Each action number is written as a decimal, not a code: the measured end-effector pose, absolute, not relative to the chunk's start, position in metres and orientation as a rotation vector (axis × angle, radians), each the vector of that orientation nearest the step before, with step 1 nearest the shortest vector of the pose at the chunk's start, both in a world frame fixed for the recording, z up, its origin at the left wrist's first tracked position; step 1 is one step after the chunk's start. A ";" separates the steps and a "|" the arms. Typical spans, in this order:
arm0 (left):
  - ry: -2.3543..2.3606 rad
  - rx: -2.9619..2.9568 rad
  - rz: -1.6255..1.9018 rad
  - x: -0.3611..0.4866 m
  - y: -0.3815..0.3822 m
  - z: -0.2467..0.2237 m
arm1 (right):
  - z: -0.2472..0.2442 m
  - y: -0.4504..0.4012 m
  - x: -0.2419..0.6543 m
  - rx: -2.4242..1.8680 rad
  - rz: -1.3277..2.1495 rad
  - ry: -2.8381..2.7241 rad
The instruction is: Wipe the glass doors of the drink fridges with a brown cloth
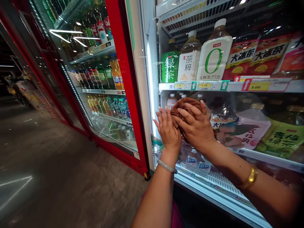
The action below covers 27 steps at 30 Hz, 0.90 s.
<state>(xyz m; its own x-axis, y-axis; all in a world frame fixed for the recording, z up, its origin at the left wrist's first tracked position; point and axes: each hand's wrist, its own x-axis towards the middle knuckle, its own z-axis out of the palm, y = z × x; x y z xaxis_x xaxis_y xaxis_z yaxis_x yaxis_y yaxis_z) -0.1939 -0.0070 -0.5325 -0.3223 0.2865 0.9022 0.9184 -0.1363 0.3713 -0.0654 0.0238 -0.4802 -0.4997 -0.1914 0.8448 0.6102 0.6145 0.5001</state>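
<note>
My right hand (198, 128) presses a bunched brown cloth (184, 106) to the glass door (228, 109) of a lit drinks cooler, its fingers curled over the folds. Close beside it, my left hand (169, 133) rests with its fingers stretched and spread towards the glass, its thumb side by the cloth's lower edge. Whether the left palm fully touches the glass, I cannot tell. A faint reflection of a hand shows in the pane to the right. Behind the glass, the hands and cloth hide part of the middle shelf.
Large tea bottles (215, 52) stand on the shelf above, over a price-tag strip (204, 85). Pink and green bottles (282, 136) sit lower right. To the left is another cooler with a red door frame (128, 85). Grey floor (78, 183) stretches along the coolers.
</note>
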 end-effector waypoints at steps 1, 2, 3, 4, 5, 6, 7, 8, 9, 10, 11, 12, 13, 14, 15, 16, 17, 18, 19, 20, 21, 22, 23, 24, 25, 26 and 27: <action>-1.610 -1.375 -1.488 -0.196 -0.008 -0.534 | -0.483 0.021 -0.062 -0.312 -1.025 -1.878; -1.623 -1.409 -1.476 -0.196 -0.011 -0.536 | -0.485 0.019 -0.056 -0.293 -1.032 -1.916; -1.625 -1.456 -1.455 -0.195 -0.013 -0.537 | -0.484 0.017 -0.049 -0.280 -1.042 -1.956; -1.617 -1.508 -1.429 -0.192 -0.015 -0.539 | -0.482 0.016 -0.041 -0.272 -1.051 -1.992; -1.601 -1.555 -1.406 -0.189 -0.018 -0.540 | -0.478 0.016 -0.034 -0.269 -1.059 -2.011; -1.581 -1.588 -1.389 -0.187 -0.020 -0.540 | -0.473 0.017 -0.030 -0.274 -1.063 -2.012; -1.564 -1.606 -1.378 -0.186 -0.022 -0.539 | -0.467 0.018 -0.029 -0.287 -1.061 -1.993; -1.556 -1.610 -1.373 -0.186 -0.023 -0.538 | -0.461 0.020 -0.033 -0.300 -1.054 -1.958; -1.565 -1.594 -1.379 -0.188 -0.024 -0.536 | -0.456 0.023 -0.040 -0.317 -1.039 -1.927; -1.595 -1.557 -1.397 -0.192 -0.024 -0.533 | -0.452 0.025 -0.050 -0.334 -1.021 -1.908; -1.642 -1.503 -1.425 -0.197 -0.024 -0.531 | -0.450 0.028 -0.062 -0.344 -1.005 -1.904; -1.696 -1.439 -1.463 -0.203 -0.024 -0.529 | -0.450 0.029 -0.075 -0.341 -0.993 -1.919; -1.747 -1.374 -1.505 -0.209 -0.024 -0.527 | -0.451 0.030 -0.087 -0.321 -0.991 -1.946; -1.788 -1.318 -1.544 -0.214 -0.023 -0.527 | -0.454 0.031 -0.097 -0.294 -0.997 -1.981; -1.816 -1.275 -1.575 -0.218 -0.023 -0.528 | -0.458 0.030 -0.104 -0.262 -1.010 -2.013; -1.833 -1.253 -1.594 -0.221 -0.022 -0.529 | -0.462 0.029 -0.108 -0.223 -1.029 -2.039; -1.836 -1.246 -1.603 -0.222 -0.021 -0.531 | -0.465 0.028 -0.109 -0.187 -1.047 -2.063; -1.829 -1.258 -1.599 -0.222 -0.021 -0.534 | -0.467 0.026 -0.106 -0.163 -1.061 -2.084; -1.811 -1.286 -1.585 -0.221 -0.021 -0.536 | -0.468 0.025 -0.100 -0.144 -1.071 -2.101; -1.781 -1.326 -1.564 -0.219 -0.021 -0.538 | -0.468 0.024 -0.093 -0.130 -1.081 -2.118; -1.742 -1.371 -1.537 -0.217 -0.021 -0.540 | -0.465 0.023 -0.086 -0.128 -1.093 -2.137; -1.701 -1.413 -1.510 -0.215 -0.022 -0.540 | -0.462 0.023 -0.079 -0.131 -1.106 -2.155; -1.668 -1.443 -1.488 -0.214 -0.023 -0.539 | -0.457 0.023 -0.075 -0.139 -1.116 -2.167; -1.651 -1.457 -1.474 -0.213 -0.024 -0.537 | -0.452 0.024 -0.073 -0.149 -1.121 -2.173; -1.650 -1.457 -1.470 -0.212 -0.025 -0.535 | -0.446 0.025 -0.075 -0.168 -1.117 -2.174; -1.662 -1.448 -1.474 -0.213 -0.026 -0.533 | -0.441 0.026 -0.079 -0.194 -1.101 -2.168; -1.684 -1.429 -1.484 -0.213 -0.026 -0.530 | -0.437 0.028 -0.086 -0.216 -1.074 -2.156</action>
